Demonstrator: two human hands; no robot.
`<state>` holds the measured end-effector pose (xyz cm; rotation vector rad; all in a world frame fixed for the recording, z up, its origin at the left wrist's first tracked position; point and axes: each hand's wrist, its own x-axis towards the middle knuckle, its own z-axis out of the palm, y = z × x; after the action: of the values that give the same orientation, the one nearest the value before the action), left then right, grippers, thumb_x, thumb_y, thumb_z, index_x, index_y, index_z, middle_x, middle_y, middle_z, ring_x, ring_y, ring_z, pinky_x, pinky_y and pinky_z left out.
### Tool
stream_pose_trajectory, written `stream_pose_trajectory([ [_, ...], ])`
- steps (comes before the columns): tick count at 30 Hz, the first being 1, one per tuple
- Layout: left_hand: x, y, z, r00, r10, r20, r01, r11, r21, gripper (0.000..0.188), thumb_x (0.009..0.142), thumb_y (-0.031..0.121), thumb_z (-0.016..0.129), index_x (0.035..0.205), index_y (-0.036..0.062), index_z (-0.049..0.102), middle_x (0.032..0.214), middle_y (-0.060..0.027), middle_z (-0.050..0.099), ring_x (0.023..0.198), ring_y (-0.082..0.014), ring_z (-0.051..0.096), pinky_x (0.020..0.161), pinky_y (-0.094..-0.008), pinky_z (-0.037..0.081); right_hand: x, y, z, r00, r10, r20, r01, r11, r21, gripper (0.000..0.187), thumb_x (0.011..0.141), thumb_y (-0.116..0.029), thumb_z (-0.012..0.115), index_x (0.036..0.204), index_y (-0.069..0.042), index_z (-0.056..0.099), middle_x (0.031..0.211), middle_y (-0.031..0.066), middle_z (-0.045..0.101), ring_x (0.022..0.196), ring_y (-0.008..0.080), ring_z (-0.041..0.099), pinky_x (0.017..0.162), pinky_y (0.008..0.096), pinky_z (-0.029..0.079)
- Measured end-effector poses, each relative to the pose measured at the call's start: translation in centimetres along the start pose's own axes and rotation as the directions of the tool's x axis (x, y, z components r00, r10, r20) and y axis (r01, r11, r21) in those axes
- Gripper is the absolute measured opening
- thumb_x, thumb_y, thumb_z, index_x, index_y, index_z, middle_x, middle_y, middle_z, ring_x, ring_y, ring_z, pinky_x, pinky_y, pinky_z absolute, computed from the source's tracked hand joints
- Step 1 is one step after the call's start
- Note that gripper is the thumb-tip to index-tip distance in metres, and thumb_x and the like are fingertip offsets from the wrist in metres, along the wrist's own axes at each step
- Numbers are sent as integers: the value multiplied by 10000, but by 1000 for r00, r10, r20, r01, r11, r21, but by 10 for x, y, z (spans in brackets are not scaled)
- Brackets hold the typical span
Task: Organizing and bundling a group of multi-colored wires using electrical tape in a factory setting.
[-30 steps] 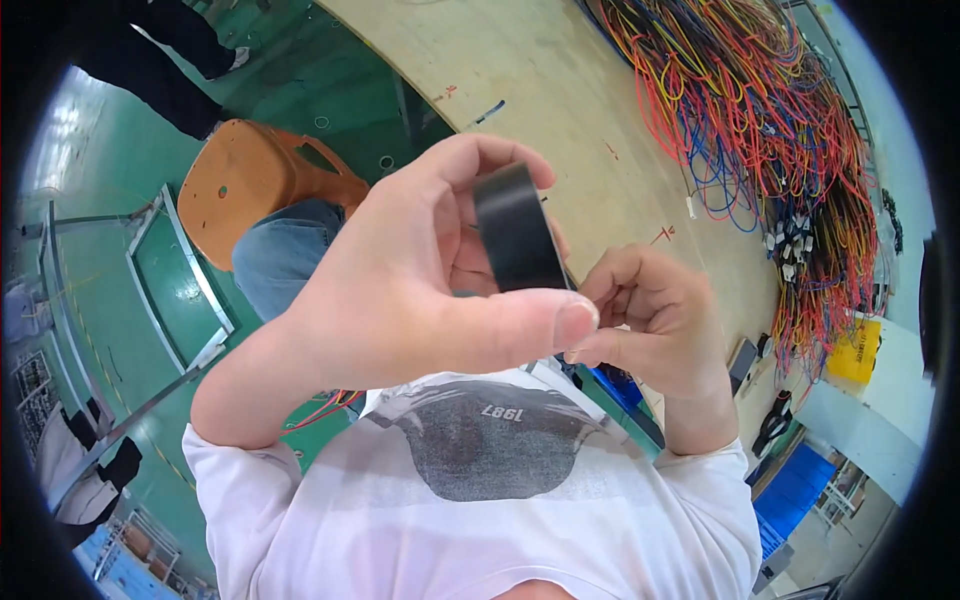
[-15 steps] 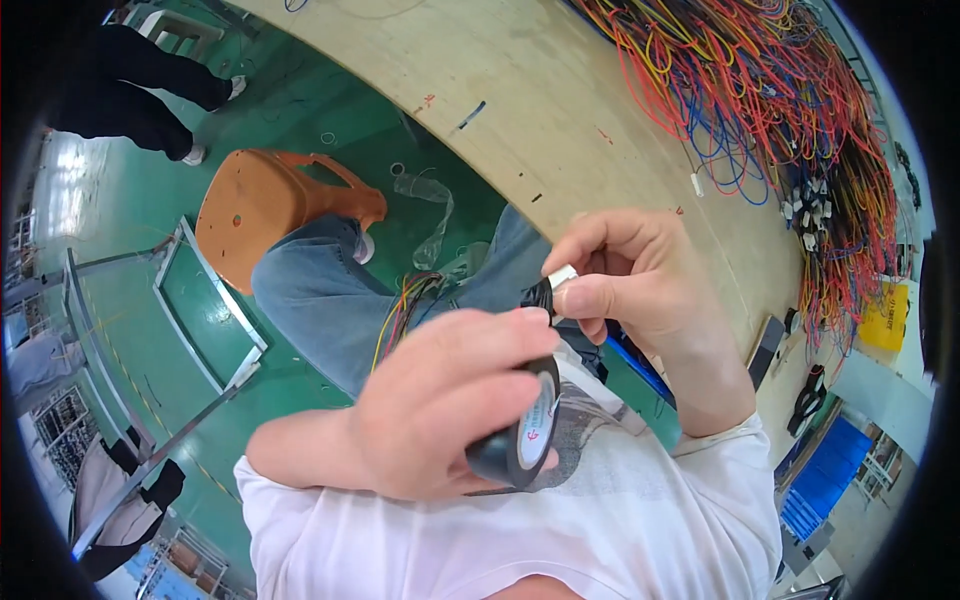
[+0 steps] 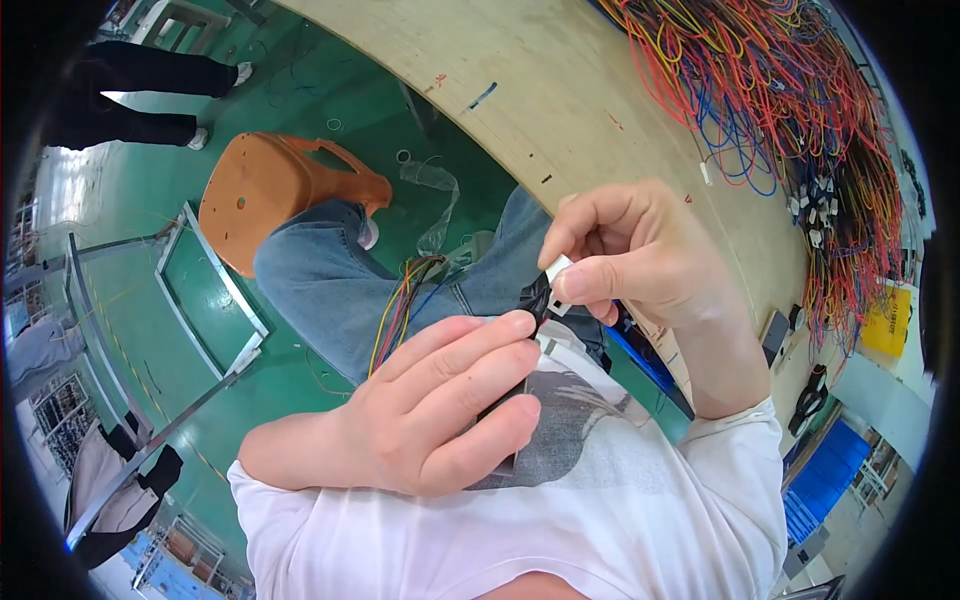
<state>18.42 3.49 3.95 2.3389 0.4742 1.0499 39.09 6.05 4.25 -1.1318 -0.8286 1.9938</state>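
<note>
My right hand (image 3: pixel 635 255) pinches a small white connector (image 3: pixel 558 270) between thumb and fingers. Black-wrapped wires (image 3: pixel 537 298) run down from that connector to my left fingertips. My left hand (image 3: pixel 450 405) is curled, back of the hand uppermost, with its index fingertip against the black wrapping. Beneath its fingers the roll of black tape (image 3: pixel 508 402) is nearly all hidden; only a dark edge shows. Loose red, yellow, black and blue wires (image 3: pixel 400 305) come out beyond my left hand and hang over my lap.
A wooden table (image 3: pixel 480 60) curves along the far and right side, heaped with coloured wires (image 3: pixel 740 90) bearing white connectors. An orange stool (image 3: pixel 250 200) stands on the green floor, near a metal frame (image 3: pixel 215 310). Another person's legs (image 3: pixel 150 80) show at far left.
My left hand has turned over the tape roll, hiding the label side that faced up before. The white connector has tilted in my right hand, which has risen slightly.
</note>
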Motion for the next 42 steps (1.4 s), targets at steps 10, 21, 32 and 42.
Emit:
stream_pose_trajectory([
  [10, -1, -2, -9, 978, 22, 209, -37, 997, 69, 424, 728, 230, 650, 966, 1, 384, 900, -225, 559, 871, -355, 577, 688, -420, 483, 1, -1, -8, 996, 1, 93, 11, 992, -128, 139, 686, -67, 665, 768, 17, 590, 641, 39, 569, 509, 67, 507, 449, 182, 405],
  [21, 0, 8, 11, 975, -174, -140, 174, 985, -12, 686, 535, 218, 793, 1057, 22, 394, 963, -218, 558, 835, -346, 557, 689, -382, 469, 4, 8, 14, 977, -184, -109, 164, 972, -171, 126, 729, -70, 639, 811, 4, 577, 654, 6, 565, 532, 32, 503, 454, 161, 396],
  [32, 4, 3, -30, 771, -635, -49, 394, 536, -746, 844, 515, 169, 802, 1131, -41, 265, 1043, -259, 482, 919, -241, 543, 782, -306, 448, 5, 14, 18, 983, -184, -12, 182, 979, -96, 129, 720, -26, 642, 822, 7, 570, 698, 12, 543, 575, 41, 510, 489, 162, 399],
  [42, 26, -8, -37, 597, -799, 77, 528, 319, -787, 681, 560, 231, 768, 1047, -29, 369, 932, -191, 556, 843, -192, 564, 760, -293, 457, 1, 17, 12, 995, -91, 41, 91, 996, -9, 116, 734, -44, 630, 815, 6, 563, 685, 23, 565, 550, 41, 494, 471, 174, 389],
])
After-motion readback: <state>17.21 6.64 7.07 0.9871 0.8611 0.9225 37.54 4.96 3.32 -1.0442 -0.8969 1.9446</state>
